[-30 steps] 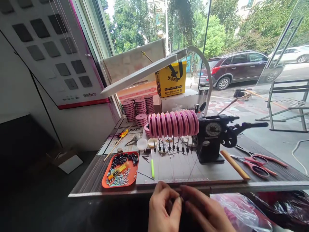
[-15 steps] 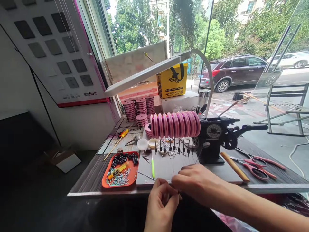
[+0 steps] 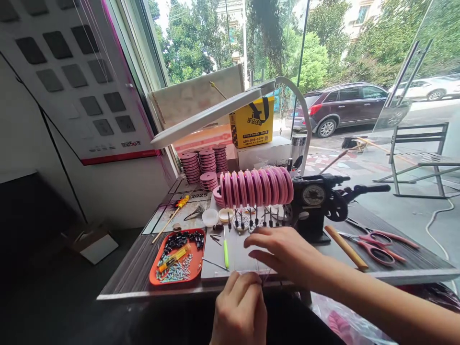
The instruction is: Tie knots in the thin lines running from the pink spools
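Note:
My left hand [image 3: 240, 306] is closed in front of the table's near edge, and faint strands of fine line [image 3: 265, 276] show at its fingertips. Above the board [image 3: 239, 261], my right hand [image 3: 276, 251] is open, with thumb and fingers apart and nothing visible between them. Beyond it, a row of pink spools [image 3: 257, 187] sits on the shaft of a black hand-crank winder [image 3: 311, 211]. Several small dark pieces [image 3: 256, 222] hang below the spools. A green-handled hook tool [image 3: 226, 254] lies on the board left of my hands.
An orange tray [image 3: 153, 273] of small black and metallic parts stands at the left. Red-handled scissors [image 3: 381, 256] and a wooden stick [image 3: 347, 248] lie at the right. Stacks of pink spools [image 3: 206, 163] stand behind, under a white lamp [image 3: 215, 115]. Beads lie in a dish [image 3: 240, 221].
My right hand has parted from my left, lifted toward the spools and opened. My left hand has turned, knuckles up, and stays closed near the table edge. The view has shifted slightly.

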Demonstrator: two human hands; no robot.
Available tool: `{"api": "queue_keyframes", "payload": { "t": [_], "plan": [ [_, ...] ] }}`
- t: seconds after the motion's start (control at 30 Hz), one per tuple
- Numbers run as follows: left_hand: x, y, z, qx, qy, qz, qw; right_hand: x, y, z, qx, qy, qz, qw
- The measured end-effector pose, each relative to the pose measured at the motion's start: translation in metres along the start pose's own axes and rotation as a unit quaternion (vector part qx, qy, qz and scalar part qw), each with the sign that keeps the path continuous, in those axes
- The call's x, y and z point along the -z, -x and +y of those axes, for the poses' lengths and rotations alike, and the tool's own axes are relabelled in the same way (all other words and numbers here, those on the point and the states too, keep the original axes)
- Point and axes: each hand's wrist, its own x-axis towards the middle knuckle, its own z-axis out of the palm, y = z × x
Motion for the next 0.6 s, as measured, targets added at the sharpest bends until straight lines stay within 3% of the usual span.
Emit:
{"api": "queue_keyframes", "payload": {
  "t": [0.1,0.17,0.27,0.4,0.47,0.5,0.53,0.6],
  "plan": [
    [0.002,-0.001,0.003,-0.004,-0.001,-0.022,1.000,0.000,0.016,-0.008,0.062,-0.063,0.091,0.992],
    [0.000,0.001,0.004,-0.026,-0.016,-0.022,0.999,-0.006,0.026,-0.012,0.089,-0.089,0.072,0.989],
    [-0.003,0.006,0.003,-0.052,-0.042,-0.014,0.998,-0.017,0.033,-0.015,0.073,-0.077,0.008,0.994],
    [-0.001,0.004,0.004,-0.032,-0.008,-0.037,0.999,-0.022,0.039,-0.015,0.078,-0.062,0.009,0.995],
    [0.003,-0.002,0.006,0.074,0.085,-0.062,0.992,-0.021,0.044,-0.015,0.095,-0.034,0.018,0.995],
    [0.004,-0.006,0.007,0.154,0.149,-0.081,0.973,-0.020,0.047,-0.014,0.111,-0.008,0.022,0.994],
    [0.005,-0.010,0.008,0.245,0.217,-0.102,0.939,-0.020,0.049,-0.014,0.133,0.024,0.023,0.991],
    [0.004,-0.017,0.009,0.421,0.357,-0.135,0.823,-0.020,0.055,-0.012,0.189,0.097,0.018,0.977]
  ]
}}
